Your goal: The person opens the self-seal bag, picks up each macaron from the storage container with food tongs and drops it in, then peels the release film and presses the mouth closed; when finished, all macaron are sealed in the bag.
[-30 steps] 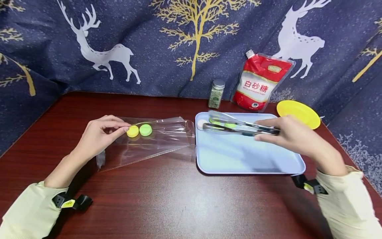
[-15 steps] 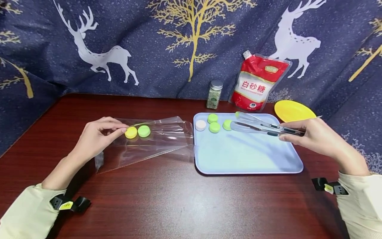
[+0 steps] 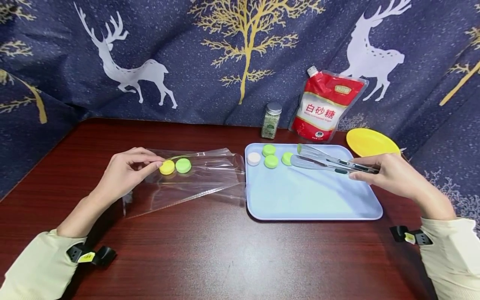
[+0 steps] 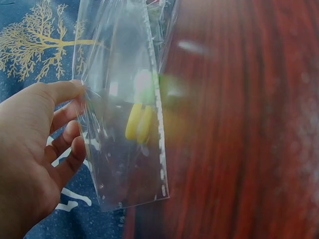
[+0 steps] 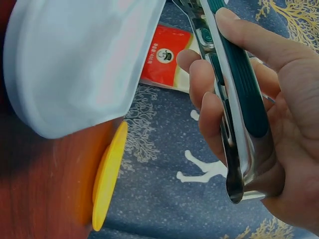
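The left hand (image 3: pixel 129 171) has its fingers (image 4: pixel 65 91) pinched on the edge of a clear bag (image 3: pixel 213 177). Right by those fingertips sits a yellow disc (image 3: pixel 167 167), a green disc (image 3: pixel 183 166) next to it, both showing through the plastic. Over on the other side, the right hand (image 3: pixel 393 171) is clamped round metal tongs (image 3: pixel 339 164), their tips apart above a pale blue tray (image 3: pixel 307 202), near three green pieces (image 3: pixel 271 161) and a white one (image 3: pixel 253 158).
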`<state>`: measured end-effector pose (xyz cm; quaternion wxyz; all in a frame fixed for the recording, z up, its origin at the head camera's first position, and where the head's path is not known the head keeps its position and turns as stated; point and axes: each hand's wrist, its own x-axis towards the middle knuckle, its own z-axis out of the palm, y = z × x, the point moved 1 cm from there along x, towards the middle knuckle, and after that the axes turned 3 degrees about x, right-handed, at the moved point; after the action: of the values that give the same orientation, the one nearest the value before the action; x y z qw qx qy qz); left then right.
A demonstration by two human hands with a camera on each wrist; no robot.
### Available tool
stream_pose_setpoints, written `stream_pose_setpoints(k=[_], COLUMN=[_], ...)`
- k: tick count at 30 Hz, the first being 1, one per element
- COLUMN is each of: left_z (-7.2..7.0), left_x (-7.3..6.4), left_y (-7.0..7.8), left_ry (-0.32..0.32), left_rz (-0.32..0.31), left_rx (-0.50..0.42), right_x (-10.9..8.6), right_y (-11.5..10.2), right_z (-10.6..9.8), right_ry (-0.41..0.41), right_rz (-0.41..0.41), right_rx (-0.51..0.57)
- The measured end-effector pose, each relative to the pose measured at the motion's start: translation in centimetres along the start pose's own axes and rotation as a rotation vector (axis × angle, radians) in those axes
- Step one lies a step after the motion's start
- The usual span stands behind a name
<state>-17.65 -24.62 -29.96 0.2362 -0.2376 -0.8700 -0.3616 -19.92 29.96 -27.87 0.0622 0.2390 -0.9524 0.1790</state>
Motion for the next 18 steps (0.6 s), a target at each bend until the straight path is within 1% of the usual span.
stream_pose_setpoints(k=[7, 13, 15, 18], left_z=[0.1, 0.1, 0.3, 0.6], left_x=[0.0, 0.0, -0.1, -0.3], left_y=[-0.2, -0.3, -0.9, -2.4], left_ry=[-0.009, -0.011, -0.010, -0.009], left_rz=[0.002, -0.004, -0.003, -0.006], left_rx=[-0.004, 0.008, 0.010, 0.006], right_x=[0.2, 0.4, 0.5, 0.6], right_y=[-0.1, -0.1, -0.1, -0.2], right_z=[0.7, 1.1, 1.2, 1.4], right_ry=[-0.034, -0.045, -0.041, -0.029], right_rz=[0.001, -0.011, -0.021, -0.034], right_rx=[0.040, 0.045, 0.046, 0.046])
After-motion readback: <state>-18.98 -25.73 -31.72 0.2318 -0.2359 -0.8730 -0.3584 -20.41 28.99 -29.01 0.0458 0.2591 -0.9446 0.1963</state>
